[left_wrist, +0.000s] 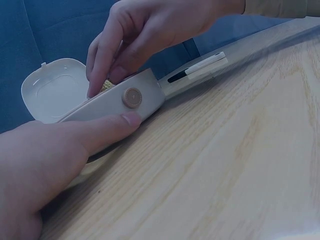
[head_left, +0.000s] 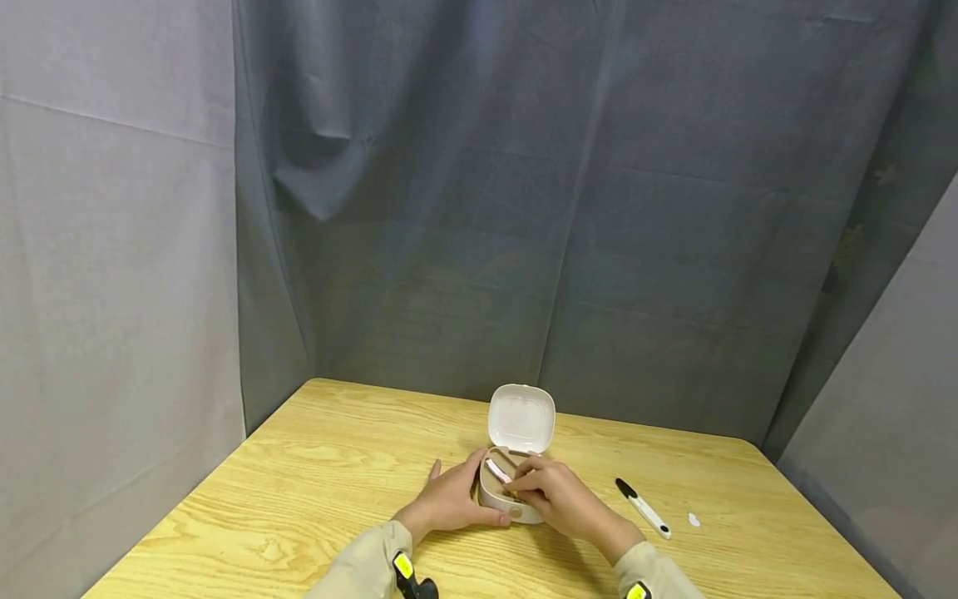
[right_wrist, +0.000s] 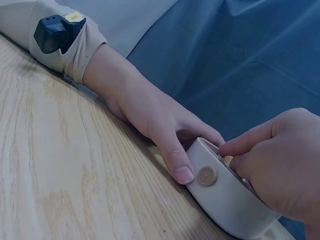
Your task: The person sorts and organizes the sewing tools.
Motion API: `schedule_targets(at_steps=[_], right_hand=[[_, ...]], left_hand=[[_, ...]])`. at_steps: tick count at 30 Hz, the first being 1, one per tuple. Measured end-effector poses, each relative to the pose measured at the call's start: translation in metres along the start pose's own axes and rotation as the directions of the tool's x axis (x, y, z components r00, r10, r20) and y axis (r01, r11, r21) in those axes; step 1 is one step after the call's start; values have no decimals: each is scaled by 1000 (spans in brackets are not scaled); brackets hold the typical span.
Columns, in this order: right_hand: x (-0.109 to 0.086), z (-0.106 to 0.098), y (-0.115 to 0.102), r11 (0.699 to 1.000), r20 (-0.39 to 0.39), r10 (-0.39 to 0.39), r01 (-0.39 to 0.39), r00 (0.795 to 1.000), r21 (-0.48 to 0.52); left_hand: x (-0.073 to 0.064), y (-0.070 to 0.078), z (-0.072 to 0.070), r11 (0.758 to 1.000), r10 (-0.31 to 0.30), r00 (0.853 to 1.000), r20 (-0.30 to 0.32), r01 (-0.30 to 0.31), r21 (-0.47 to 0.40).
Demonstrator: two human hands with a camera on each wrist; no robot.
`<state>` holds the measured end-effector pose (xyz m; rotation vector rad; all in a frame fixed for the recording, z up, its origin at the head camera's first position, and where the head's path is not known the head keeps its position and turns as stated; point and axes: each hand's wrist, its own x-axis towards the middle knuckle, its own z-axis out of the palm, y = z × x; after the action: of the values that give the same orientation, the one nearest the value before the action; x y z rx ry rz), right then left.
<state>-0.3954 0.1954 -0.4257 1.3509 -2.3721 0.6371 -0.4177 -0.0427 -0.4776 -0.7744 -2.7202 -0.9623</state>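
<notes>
A small white box (head_left: 530,515) with a round tan button (left_wrist: 132,98) on its front stands on the table, its lid (head_left: 521,418) raised at the back. My left hand (head_left: 446,501) grips the box at its left side, the thumb lying along the front near the button. Over the opening, my right hand (head_left: 560,497) pinches a small gold, rough-textured piece (right_wrist: 227,160) between thumb and fingers. Those fingers hide most of the piece, so its kind is unclear. Inside the box lies a slim pinkish-white item (head_left: 497,471) on the left.
To the right of the box lies a slim tool (head_left: 645,509) with a white handle and a black end. Beside it is a small white piece (head_left: 693,520). The wooden table (head_left: 314,466) meets grey curtains (head_left: 419,249) at its back edge.
</notes>
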Motion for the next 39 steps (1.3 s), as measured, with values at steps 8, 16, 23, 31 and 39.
schedule_targets(at_steps=[8, 16, 23, 31, 39], right_hand=[[-1, -3, -1, 999, 29, 14, -15, 999, 34], [-2, -4, -3, 997, 40, 48, -50, 998, 53], [0, -3, -1, 998, 33, 44, -45, 998, 40], [2, -2, 0, 998, 35, 50, -52, 998, 35], [3, -3, 1, 999, 27, 34, -35, 999, 33]], left_hand=[[-1, 1, -1, 1000, -9, 1000, 10, 9, 0], [0, 1, -1, 1000, -31, 999, 31, 31, 2], [-1, 1, -2, 999, -33, 999, 29, 33, 1], [-3, 2, -3, 1000, -23, 1000, 18, 23, -2], [-3, 4, -3, 1000, -20, 1000, 22, 20, -9]])
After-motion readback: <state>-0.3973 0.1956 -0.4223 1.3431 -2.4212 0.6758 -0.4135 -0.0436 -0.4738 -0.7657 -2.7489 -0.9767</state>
